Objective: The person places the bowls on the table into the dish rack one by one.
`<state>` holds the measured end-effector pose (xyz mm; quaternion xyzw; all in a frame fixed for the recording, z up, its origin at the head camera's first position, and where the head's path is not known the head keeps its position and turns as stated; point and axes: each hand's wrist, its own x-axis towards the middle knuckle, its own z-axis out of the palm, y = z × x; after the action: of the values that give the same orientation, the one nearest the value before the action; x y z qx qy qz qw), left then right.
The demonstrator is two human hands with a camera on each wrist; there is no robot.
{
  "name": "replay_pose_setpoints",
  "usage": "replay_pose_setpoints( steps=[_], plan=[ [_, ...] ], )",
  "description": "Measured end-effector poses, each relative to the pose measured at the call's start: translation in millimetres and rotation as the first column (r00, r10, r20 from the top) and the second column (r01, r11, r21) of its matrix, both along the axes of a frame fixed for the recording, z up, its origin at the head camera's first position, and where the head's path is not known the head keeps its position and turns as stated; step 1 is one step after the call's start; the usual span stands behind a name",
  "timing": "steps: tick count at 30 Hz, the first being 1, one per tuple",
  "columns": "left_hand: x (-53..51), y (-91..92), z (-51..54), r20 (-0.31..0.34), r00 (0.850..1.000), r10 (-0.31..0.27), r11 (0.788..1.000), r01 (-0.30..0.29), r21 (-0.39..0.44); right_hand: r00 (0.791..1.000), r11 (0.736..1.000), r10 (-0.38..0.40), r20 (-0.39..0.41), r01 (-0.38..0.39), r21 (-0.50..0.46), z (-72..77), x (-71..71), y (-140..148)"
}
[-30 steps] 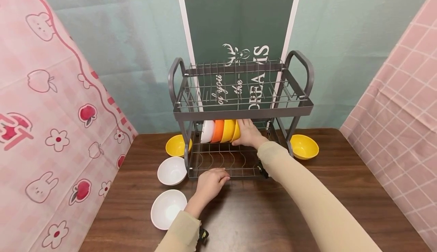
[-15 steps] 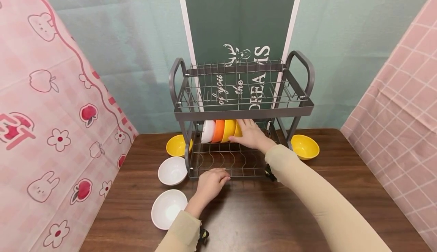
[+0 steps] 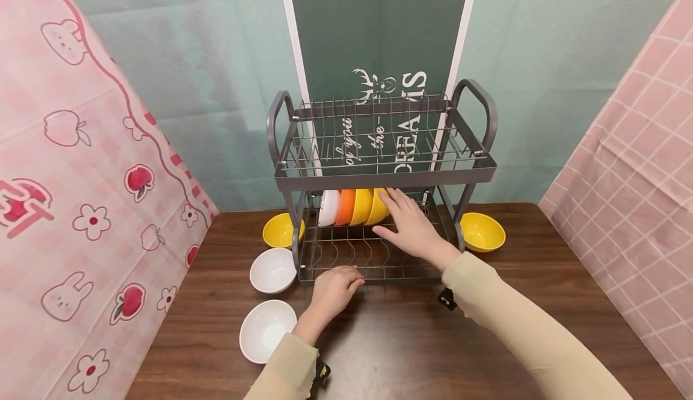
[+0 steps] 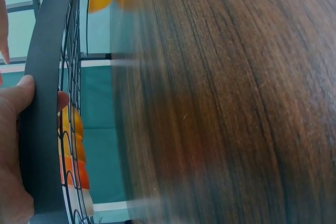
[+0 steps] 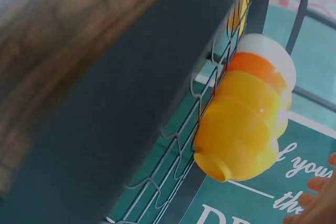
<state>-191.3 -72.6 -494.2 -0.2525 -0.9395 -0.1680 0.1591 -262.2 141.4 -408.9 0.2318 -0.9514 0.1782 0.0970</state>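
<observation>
On the lower tier of a dark grey dish rack (image 3: 387, 179), several bowls stand on their sides, nested in a row: a white bowl (image 3: 328, 209), an orange bowl (image 3: 345, 207), a yellow bowl (image 3: 361, 209) and an outermost yellow bowl (image 3: 380, 207). My right hand (image 3: 414, 225) is just right of that last bowl, fingers extended, holding nothing; the right wrist view shows a gap between its fingers (image 5: 310, 200) and the bowls. With thumb and a finger on either side, my left hand (image 3: 332, 292) grips the rack's lower front rail (image 4: 44, 103).
Left of the rack, a yellow bowl (image 3: 281, 231) and two white bowls, one nearer the rack (image 3: 272, 271) and one closer to me (image 3: 265, 331), lie on the wooden table (image 3: 400, 346). Another yellow bowl (image 3: 483, 232) is on the right. Curtains hang around.
My right hand has let go of the outermost yellow bowl and drawn back to the right and toward me. The row of bowls and my left hand look unmoved.
</observation>
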Motion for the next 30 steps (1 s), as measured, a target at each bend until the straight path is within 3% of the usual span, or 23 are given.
replay_pose_setpoints(
  steps=[4, 8, 11, 16, 20, 24, 27, 30],
  plan=[
    [0.1, 0.6, -0.5, -0.013, 1.0, -0.001, 1.0, 0.001, 0.0, 1.0, 1.0, 0.009, -0.021, -0.01, -0.025, -0.2, 19.5, 7.1],
    [0.8, 1.1, -0.6, -0.025, 1.0, -0.006, 1.0, 0.006, -0.002, 0.993, 0.999, 0.02, -0.112, -0.024, -0.035, -1.5, 39.7, 18.3],
    [1.0, 1.1, -0.9, -0.031, 1.0, -0.006, 1.0, 0.006, -0.002, 0.977, 0.998, 0.034, -0.211, -0.046, -0.053, -2.7, 53.1, 29.0],
    [0.2, 0.6, -1.9, -0.03, 1.0, 0.001, 1.0, -0.001, -0.003, 0.919, 0.982, 0.041, -0.391, -0.11, -0.155, -8.0, 68.6, 51.2],
    [0.4, 0.6, -2.3, -0.028, 1.0, 0.005, 1.0, -0.005, -0.007, 0.848, 0.946, -0.005, -0.53, -0.168, -0.277, -15.6, 74.4, 71.9],
    [0.3, 0.6, -2.8, -0.028, 1.0, 0.005, 1.0, -0.005, -0.009, 0.78, 0.907, -0.097, -0.618, -0.186, -0.377, -24.1, 75.4, 93.7],
    [0.4, 0.3, -3.1, -0.029, 1.0, 0.002, 1.0, -0.002, -0.009, 0.763, 0.891, -0.168, -0.624, -0.153, -0.428, -30.1, 75.5, 109.3],
    [0.7, 0.3, -2.5, -0.034, 0.999, 0.003, 1.0, -0.003, -0.006, 0.77, 0.882, -0.222, -0.598, -0.102, -0.46, -37.3, 74.2, 123.3]
  ],
)
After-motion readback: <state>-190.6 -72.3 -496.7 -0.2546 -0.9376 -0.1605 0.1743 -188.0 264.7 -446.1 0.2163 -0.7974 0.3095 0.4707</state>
